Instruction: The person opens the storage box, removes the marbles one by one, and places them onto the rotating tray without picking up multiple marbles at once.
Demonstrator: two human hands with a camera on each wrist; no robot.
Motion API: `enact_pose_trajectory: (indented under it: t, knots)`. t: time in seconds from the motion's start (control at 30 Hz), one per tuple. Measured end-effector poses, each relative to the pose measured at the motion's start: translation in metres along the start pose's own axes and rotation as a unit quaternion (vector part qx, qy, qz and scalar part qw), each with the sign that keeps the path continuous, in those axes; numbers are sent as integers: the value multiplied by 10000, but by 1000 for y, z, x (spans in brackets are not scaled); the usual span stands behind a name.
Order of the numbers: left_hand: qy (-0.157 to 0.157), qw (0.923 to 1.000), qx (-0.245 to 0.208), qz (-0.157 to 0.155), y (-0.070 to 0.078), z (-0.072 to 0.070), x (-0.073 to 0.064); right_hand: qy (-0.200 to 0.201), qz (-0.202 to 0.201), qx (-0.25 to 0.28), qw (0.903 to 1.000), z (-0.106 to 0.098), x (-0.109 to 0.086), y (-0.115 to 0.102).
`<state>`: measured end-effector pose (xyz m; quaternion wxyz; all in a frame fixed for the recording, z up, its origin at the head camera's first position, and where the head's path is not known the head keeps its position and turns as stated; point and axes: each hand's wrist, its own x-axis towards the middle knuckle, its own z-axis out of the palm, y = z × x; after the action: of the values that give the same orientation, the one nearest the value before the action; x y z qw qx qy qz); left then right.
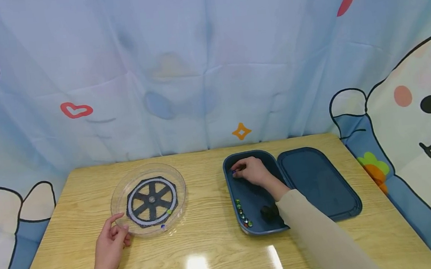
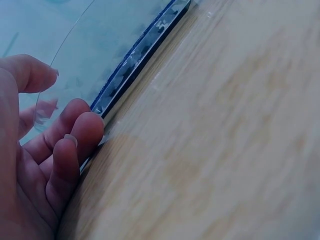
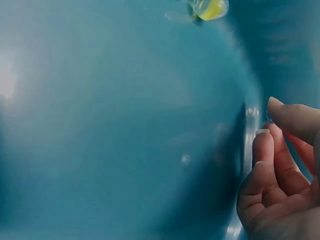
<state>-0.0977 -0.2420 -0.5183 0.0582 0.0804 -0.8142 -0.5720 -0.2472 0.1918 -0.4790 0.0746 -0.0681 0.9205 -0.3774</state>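
Observation:
On the left stands a round clear plastic dish with a dark spoked wheel pattern in it. My left hand holds the dish's near-left rim; in the left wrist view the clear wall runs between its fingers. A yellow-green marble and a blue marble lie at the dish's near right. My right hand reaches into a dark blue bin and pinches a small blue marble between thumb and fingertips, close to the bin's wall. The fingers mostly cover that marble.
A row of several marbles, mostly green, lies along the bin's near-left side. Right of the bin lies a dark blue lid. A wood-grain table bears everything. Behind it hangs a light blue printed curtain.

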Motion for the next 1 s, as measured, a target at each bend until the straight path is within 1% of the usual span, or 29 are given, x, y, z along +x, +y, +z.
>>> enact_pose_trajectory:
  t: [0.27, 0.43, 0.57, 0.7, 0.83, 1.0]
  knots:
    - [4, 10000, 27, 20, -1, 0, 0, 98, 14, 262, 9996, -9, -6, -5]
    - [-22, 10000, -17, -57, 0, 0, 0, 210, -119, 407, 9989, -15, -12, -15]
    - [-53, 9999, -88, -82, 1, -2, 0, 276, -374, 489, 9977, -18, -17, -31]
    - [-61, 9999, -145, -66, 2, -3, -2, 212, -665, 643, 9955, -16, -23, -55]
    - [-12, 9999, -100, -90, 1, -2, -2, 99, -1009, 669, 9926, -8, -27, -76]
    - [-13, 9999, -125, -23, -1, -1, -1, -60, -1371, 781, 9875, 8, -27, -96]
